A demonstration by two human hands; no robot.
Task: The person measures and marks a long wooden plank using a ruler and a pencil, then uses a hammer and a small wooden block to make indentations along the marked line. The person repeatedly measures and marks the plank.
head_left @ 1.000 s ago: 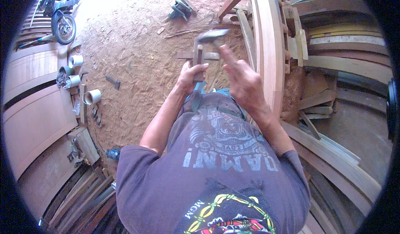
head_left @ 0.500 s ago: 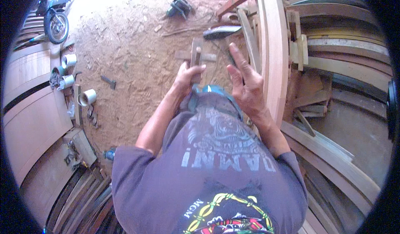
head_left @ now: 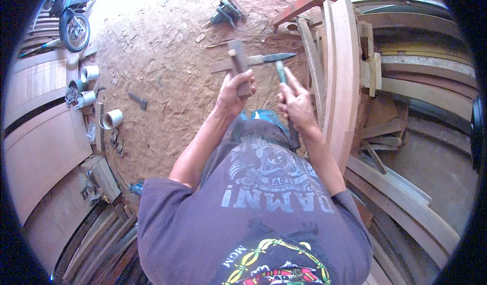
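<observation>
My left hand (head_left: 234,93) grips the lower stem of a cross-shaped wooden tool (head_left: 238,61) and holds it upright in front of me. My right hand (head_left: 297,102) is closed around the teal handle of a hammer (head_left: 279,62). The hammer's dark metal head lies against the right arm of the wooden cross, and its handle runs down past my wrist. Both hands are over the sawdust-covered floor (head_left: 167,82), just left of a stack of curved wooden frames (head_left: 350,82).
Curved wooden mouldings and boards pile up on the right. Wooden door panels (head_left: 40,143) lie at left, beside white cylinders (head_left: 111,118) and small tools. A motorcycle (head_left: 73,21) stands at upper left. A power tool (head_left: 225,12) lies on the floor ahead.
My right hand had its fingers spread; now it is closed on the hammer handle. The hammer head has come down against the wooden cross. The left hand kept its hold.
</observation>
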